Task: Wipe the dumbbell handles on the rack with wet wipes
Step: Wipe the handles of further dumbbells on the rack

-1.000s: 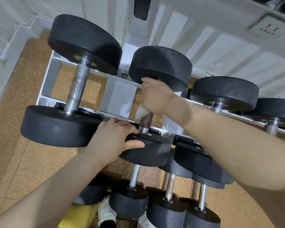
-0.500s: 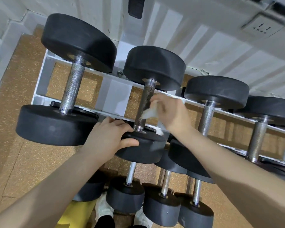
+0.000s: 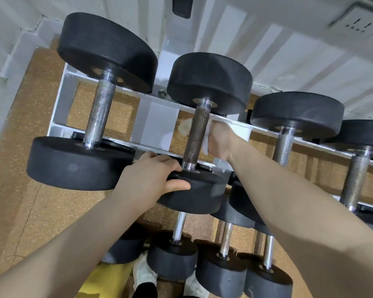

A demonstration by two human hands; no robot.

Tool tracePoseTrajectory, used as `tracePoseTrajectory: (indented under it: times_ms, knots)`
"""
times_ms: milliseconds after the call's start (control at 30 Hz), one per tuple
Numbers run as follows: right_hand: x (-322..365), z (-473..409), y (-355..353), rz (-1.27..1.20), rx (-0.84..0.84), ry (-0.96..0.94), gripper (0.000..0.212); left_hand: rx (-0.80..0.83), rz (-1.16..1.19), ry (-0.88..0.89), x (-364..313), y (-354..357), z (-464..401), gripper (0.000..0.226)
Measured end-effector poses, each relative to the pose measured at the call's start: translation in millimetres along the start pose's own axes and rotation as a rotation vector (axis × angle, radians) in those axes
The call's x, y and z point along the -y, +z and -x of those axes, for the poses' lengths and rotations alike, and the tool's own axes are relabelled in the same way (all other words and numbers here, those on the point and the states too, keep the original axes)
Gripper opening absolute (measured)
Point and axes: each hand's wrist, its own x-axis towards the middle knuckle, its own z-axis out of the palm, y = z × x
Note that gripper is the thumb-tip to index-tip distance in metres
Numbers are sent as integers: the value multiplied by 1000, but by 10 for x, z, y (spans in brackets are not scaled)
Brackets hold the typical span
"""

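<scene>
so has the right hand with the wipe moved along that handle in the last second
Yes. The right hand with the wipe slid down the second dumbbell's handle, from beside the far weight to mid-handle, on its right side.

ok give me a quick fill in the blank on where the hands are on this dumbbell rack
1. The left hand grips the near black rubber head of the ____ dumbbell from the left on the top tier.
2. The right hand holds a ____ wet wipe against the right side of that dumbbell's knurled metal handle.
3. The white metal rack stands on a ____ speckled floor.

Missing words: second; white; tan
</scene>
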Motion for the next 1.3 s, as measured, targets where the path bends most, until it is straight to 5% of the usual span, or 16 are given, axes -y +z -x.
tracePoseTrajectory:
  times_ms: [200,400,500,733,867,967,1100,1200,1300]
  knots:
    - [-192,69,-74,300,-81,148,29,2,14,-10,-6,2,19,54]
    - [186,-107,30,-205,-204,-112,42,-14,16,-18,-7,22,18,54]
    - [26,18,18,-214,-39,-222,26,-23,17,-18,-6,40,9,53]
    - [-212,313,-61,402,-49,-170,29,10,38,-30,-10,27,7,52]
    - [-140,637,-153,893,89,-67,33,25,48,-41,-34,11,23,51]
    - [36,679,-113,1221,-40,-316,32,46,57,-41,-40,-9,32,51]
    - [278,628,159,1464,-395,-981,15,38,52,-23,-26,-12,32,53]
    - [275,417,291,1693,-351,-987,16,20,50,-21,-13,11,25,54]
    - [105,344,264,1822,-108,-1014,19,-5,67,-18,-8,43,27,54]
